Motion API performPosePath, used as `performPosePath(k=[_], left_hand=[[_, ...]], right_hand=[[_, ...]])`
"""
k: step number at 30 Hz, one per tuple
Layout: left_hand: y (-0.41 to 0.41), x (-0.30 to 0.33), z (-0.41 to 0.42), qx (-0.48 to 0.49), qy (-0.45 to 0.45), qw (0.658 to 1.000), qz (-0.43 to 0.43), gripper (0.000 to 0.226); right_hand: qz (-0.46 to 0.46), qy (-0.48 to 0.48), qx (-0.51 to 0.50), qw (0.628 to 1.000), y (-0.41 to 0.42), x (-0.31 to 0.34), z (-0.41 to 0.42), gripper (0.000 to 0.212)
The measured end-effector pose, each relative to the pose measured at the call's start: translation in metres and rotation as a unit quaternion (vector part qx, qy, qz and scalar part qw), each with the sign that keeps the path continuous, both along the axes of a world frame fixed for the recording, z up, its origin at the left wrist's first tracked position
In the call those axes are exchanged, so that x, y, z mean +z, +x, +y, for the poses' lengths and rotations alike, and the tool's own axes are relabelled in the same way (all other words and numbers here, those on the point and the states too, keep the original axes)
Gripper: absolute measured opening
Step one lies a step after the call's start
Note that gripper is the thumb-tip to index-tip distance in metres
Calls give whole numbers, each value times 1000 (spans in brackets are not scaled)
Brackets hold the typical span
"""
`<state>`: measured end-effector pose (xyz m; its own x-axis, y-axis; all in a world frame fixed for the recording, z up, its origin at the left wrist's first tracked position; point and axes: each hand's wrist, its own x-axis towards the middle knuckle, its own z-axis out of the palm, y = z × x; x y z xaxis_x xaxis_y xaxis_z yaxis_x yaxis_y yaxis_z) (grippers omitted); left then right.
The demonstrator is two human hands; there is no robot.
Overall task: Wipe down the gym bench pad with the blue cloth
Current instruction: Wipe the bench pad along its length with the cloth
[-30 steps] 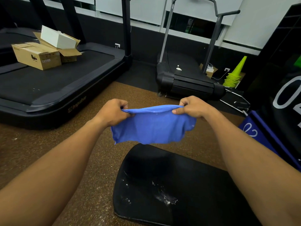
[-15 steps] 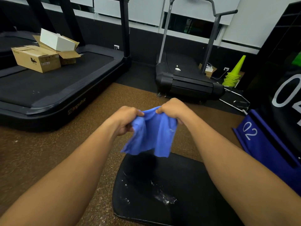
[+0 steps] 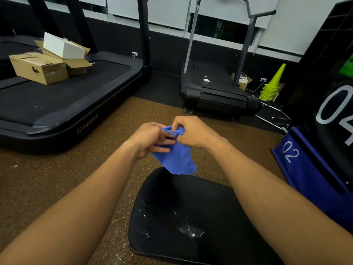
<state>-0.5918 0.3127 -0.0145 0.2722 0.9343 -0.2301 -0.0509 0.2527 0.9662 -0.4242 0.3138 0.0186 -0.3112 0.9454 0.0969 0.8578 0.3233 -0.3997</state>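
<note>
Aloft, cloth over pad far edge

Cloth: bunched blue fabric cloth, held in the air above the far end of the pad, lower edge hanging loose.
Left hand: bare left hand, fingers against the cloth's left side.
Right hand: bare right hand, pinching the cloth's top.
Pad: black padded gym bench pad with white specks, over speckled brown rubber floor.
Background: black treadmill carrying brown cardboard boxes; stacked lime-green plastic cones.
</note>
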Motion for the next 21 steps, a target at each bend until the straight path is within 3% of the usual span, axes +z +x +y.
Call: performPosePath(k=[3, 8, 21], left_hand=[[-2, -14, 6, 31, 76, 988, 129, 27], [-13, -41, 17, 36, 176, 933, 312, 12], [-47, -23, -16, 13, 178, 959, 220, 18]], right_hand=[[33, 4, -18, 999, 0, 3, 0, 24], [88, 5, -24, 996, 3, 10, 3, 27], [47, -89, -107, 989, 30, 22, -22, 35]])
